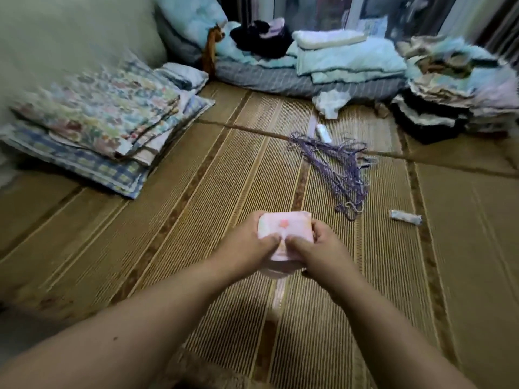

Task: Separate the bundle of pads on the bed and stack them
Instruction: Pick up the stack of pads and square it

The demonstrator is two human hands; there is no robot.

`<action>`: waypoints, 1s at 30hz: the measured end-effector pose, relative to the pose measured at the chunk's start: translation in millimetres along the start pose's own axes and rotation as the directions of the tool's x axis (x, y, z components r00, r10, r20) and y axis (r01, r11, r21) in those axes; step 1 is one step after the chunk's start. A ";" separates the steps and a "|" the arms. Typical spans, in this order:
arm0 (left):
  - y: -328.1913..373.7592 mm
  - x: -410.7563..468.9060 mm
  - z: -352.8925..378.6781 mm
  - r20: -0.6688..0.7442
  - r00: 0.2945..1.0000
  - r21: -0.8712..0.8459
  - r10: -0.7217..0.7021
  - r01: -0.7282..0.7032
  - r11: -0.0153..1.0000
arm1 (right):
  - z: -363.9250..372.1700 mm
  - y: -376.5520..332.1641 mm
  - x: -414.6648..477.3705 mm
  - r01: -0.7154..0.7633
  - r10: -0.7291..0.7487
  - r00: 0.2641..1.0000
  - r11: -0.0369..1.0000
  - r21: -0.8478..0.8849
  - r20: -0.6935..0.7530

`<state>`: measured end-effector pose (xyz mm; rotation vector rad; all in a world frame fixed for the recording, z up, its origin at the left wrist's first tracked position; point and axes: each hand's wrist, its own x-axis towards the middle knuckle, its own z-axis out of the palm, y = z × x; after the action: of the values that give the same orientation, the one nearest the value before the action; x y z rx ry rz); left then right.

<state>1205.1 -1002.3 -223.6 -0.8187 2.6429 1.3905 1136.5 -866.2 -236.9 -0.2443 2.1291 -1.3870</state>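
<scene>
Our left hand (247,242) and right hand (320,248) clasp the pads (283,226) over the mat (196,220), hangers (337,167) and a tube (405,218) lying beyond.

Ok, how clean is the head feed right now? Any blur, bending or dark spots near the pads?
Head view: dim, greenish indoor light with no glare. The hands and pads at centre are fairly sharp. Motion blur smears the edges, worst on the folded cloths at left and the pile at right. Wide-angle bending curves the mat stripes, and a soft shadow lies under the forearms.
</scene>
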 end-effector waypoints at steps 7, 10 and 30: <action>141.0 -81.3 -120.8 -0.104 0.994 -0.070 0.027 -0.034 0.997 | -57.8 -178.1 -87.1 0.133 -0.131 0.989 0.991 -0.014 0.074; 166.3 -113.3 -155.2 -0.167 0.986 -0.137 0.013 -0.036 0.990 | -61.4 -223.3 -113.9 0.182 -0.174 0.974 0.982 -0.046 0.148; -61.7 -183.0 -418.2 -0.294 0.954 -0.173 -0.065 0.014 0.985 | 270.2 -332.9 -125.9 0.242 -0.194 0.869 0.969 -0.048 0.456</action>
<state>1474.6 -1277.0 29.6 -1.1822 2.7262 1.6148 1338.2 -1167.1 24.9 -0.7921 1.8221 -1.1941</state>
